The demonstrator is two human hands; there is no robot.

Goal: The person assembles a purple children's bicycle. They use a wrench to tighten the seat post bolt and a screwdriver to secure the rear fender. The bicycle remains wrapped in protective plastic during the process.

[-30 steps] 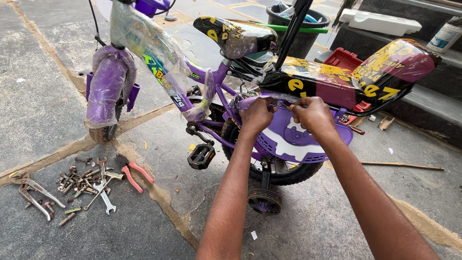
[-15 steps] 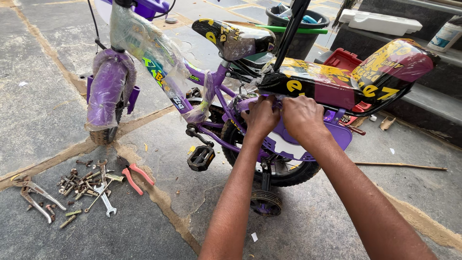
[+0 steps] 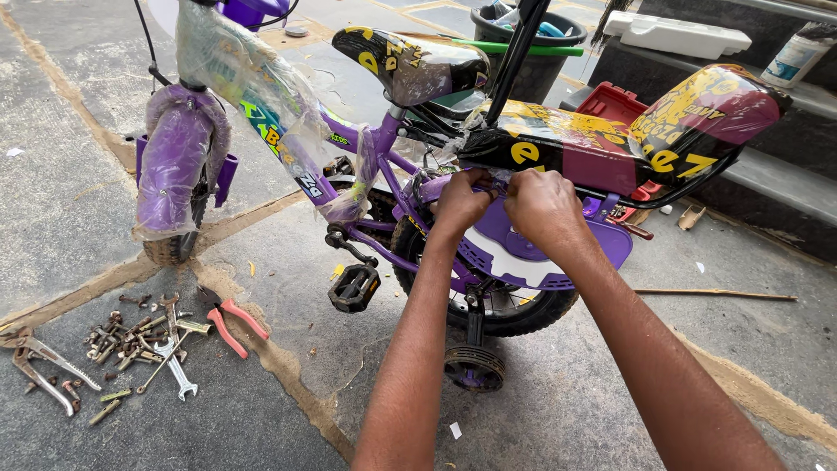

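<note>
Both hands, left hand point(image 3: 459, 202) and right hand point(image 3: 542, 205), meet under the rear seat point(image 3: 610, 139) of the bicycle point(image 3: 384, 166). Their fingers point(image 3: 482, 180) pinch its plastic wrap point(image 3: 488, 122), clenched tight.

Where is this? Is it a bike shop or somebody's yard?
Probably an outdoor concrete yard by some steps, used as a spot for putting a bike together. A small purple bicycle still has plastic wrap on it, loose tools and bolts lie on the ground, and both hands work under its rear seat.

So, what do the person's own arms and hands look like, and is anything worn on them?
Both arms are bare as far as the picture shows them: no sleeves, no gloves. The left hand and the right hand carry no visible ring, watch or bracelet. No markings or bandages show on the forearms.
</note>
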